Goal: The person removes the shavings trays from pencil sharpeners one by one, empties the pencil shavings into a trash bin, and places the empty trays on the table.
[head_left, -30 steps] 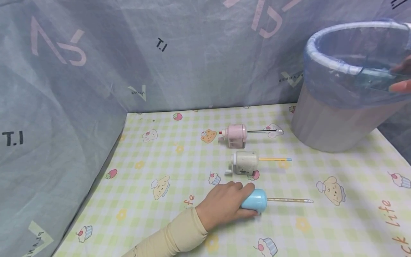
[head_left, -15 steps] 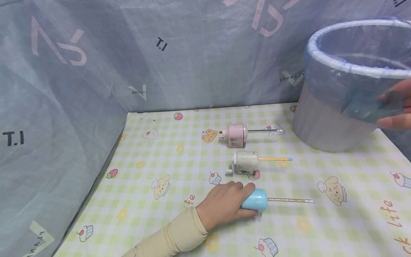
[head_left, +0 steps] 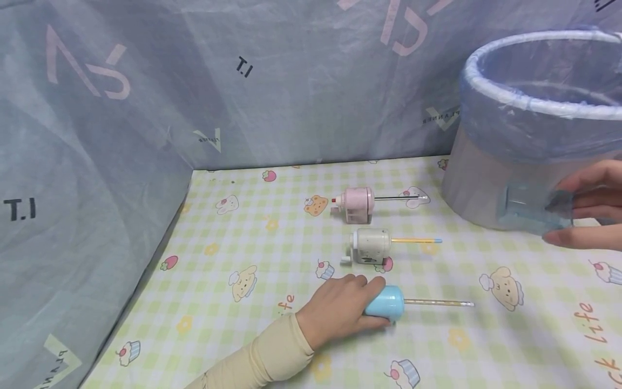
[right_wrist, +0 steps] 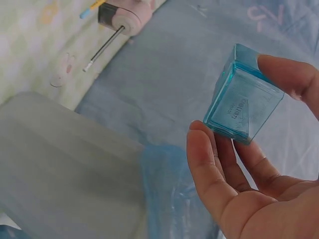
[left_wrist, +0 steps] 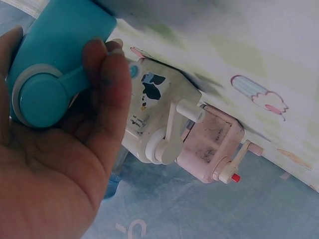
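Observation:
My left hand [head_left: 337, 310] grips a light blue crank pencil sharpener [head_left: 391, 303] on the table; a pencil [head_left: 437, 303] sticks out of its right end. In the left wrist view, the fingers are at the sharpener's crank [left_wrist: 75, 82]. My right hand [head_left: 595, 208] pinches a clear blue shavings drawer [right_wrist: 244, 99] between thumb and fingers. It is in front of the trash bin, below the rim. Behind the blue sharpener stand a grey-white sharpener [head_left: 373, 246] with a yellow pencil [head_left: 415, 241] and a pink sharpener [head_left: 358, 205] with a black pencil [head_left: 396, 198].
A grey trash bin [head_left: 478, 178] with a blue plastic liner [head_left: 515, 132] stands at the back right. The table wears a green-checked cloth [head_left: 272, 346] with cartoon prints. Grey-blue fabric [head_left: 291, 97] hangs behind and to the left.
My right hand has come down from the bin's rim to in front of the bin, bringing the shavings drawer with it. The left hand and the sharpeners have stayed put.

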A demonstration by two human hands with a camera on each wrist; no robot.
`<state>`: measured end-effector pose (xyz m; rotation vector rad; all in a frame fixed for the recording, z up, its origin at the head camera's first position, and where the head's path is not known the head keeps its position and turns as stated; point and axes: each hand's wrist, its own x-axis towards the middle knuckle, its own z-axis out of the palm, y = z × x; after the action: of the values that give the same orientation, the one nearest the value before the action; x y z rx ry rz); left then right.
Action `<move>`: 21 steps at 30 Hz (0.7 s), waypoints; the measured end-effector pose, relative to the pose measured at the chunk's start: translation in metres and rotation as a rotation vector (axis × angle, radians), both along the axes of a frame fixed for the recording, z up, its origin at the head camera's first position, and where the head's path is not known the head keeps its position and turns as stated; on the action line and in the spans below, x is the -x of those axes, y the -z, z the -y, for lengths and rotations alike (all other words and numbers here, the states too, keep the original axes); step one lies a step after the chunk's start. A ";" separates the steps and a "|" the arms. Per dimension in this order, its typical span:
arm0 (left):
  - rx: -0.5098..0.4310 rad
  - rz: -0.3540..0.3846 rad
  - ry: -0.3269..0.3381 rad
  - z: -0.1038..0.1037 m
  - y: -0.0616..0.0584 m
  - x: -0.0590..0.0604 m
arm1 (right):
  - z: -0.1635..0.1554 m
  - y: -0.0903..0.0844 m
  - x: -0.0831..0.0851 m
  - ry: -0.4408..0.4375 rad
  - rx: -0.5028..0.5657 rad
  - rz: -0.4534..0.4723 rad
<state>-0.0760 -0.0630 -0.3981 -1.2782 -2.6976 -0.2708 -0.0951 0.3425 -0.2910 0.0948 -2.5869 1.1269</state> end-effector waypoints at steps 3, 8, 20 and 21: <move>0.000 -0.003 0.000 0.000 0.000 0.000 | 0.001 0.002 -0.001 -0.029 0.054 0.010; -0.002 0.009 -0.004 0.000 0.001 0.000 | 0.006 0.004 -0.005 -0.087 0.132 -0.009; 0.008 0.012 -0.016 0.000 0.002 -0.001 | 0.014 0.010 -0.011 -0.100 0.111 0.029; 0.008 0.014 -0.017 0.000 0.002 -0.001 | 0.014 0.011 -0.011 -0.097 0.106 0.040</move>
<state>-0.0754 -0.0627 -0.3997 -1.2603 -2.7224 -0.2677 -0.0839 0.3284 -0.3016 0.1766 -2.5765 1.3102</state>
